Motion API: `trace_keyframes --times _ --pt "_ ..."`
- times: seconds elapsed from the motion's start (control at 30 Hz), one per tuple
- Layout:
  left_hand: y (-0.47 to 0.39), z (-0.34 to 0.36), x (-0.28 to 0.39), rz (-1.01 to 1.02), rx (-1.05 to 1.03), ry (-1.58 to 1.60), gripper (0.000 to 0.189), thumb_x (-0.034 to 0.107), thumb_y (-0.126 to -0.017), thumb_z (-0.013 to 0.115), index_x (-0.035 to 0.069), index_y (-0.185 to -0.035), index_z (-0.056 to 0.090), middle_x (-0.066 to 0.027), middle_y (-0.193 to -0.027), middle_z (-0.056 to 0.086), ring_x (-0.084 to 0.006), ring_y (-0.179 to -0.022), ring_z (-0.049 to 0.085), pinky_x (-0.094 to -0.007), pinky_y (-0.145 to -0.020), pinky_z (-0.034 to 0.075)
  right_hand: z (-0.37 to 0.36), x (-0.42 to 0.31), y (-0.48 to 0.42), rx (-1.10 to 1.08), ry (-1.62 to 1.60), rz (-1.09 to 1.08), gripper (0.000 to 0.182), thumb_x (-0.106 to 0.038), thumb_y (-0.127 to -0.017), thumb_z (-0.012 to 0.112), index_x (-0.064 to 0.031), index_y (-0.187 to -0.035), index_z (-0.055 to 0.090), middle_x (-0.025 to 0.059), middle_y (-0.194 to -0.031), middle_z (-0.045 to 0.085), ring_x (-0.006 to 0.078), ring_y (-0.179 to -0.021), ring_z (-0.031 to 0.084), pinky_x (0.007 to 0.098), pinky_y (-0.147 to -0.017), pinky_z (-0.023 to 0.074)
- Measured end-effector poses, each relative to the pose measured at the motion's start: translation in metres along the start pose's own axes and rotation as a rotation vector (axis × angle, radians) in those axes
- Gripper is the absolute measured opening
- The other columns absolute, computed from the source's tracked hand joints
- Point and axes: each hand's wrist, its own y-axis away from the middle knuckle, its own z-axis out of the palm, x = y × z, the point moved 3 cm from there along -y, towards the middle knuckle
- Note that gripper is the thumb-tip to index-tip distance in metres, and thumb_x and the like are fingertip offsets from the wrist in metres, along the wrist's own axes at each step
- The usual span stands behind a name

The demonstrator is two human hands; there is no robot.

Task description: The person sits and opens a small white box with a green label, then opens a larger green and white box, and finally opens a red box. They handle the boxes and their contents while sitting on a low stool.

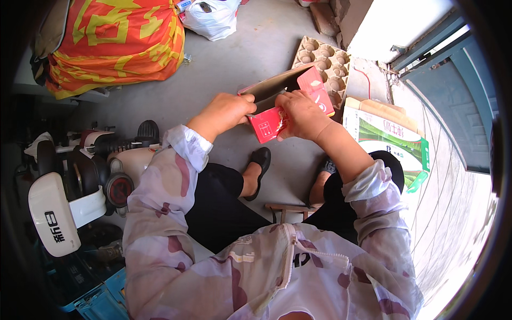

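A red printed cardboard box (265,127) is held up in front of me, its top flaps apart and its brown inside showing. My right hand (302,114) grips the near wall, with the thumb outside and the fingers over the rim. At the box's left corner, my left hand (232,112) is closed around a thin metal tool (251,115). Only a short grey end of that tool shows, touching the cardboard edge; its type is hidden by the fingers.
A grey pulp egg tray (336,68) lies beyond the box. To the right are a green-and-white milk carton (394,140) and a blue metal door (452,92). An electric scooter (54,214) stands left. A red-and-yellow cloth bundle (120,44) and white plastic bag (212,20) sit farther off.
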Motion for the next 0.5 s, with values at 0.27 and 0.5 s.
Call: trace_keyframes --times 0.27,0.5 --pt "-0.015 -0.006 0.017 0.052 0.003 0.042 0.019 0.018 -0.071 0.076 0.010 -0.083 0.064 -0.0046 -0.089 0.060 -0.0294 -0.086 0.064 -0.0437 -0.070 0.050 0.002 -0.011 -0.006 -0.156 -0.088 -0.005 0.055 -0.033 -0.052 0.090 -0.0108 -0.094 0.061 0.0085 -0.092 0.065 0.0285 -0.098 0.060 0.0379 -0.089 0.0377" --pt "-0.023 -0.004 0.005 0.049 -0.043 0.060 0.025 0.020 -0.072 0.077 0.009 -0.091 0.065 -0.0050 -0.091 0.061 -0.0306 -0.089 0.063 -0.0446 -0.073 0.050 0.014 -0.013 0.001 0.150 -0.178 -0.092 0.041 -0.021 -0.055 0.089 -0.0103 -0.080 0.057 0.0055 -0.078 0.061 0.0269 -0.084 0.059 0.0355 -0.082 0.0367"
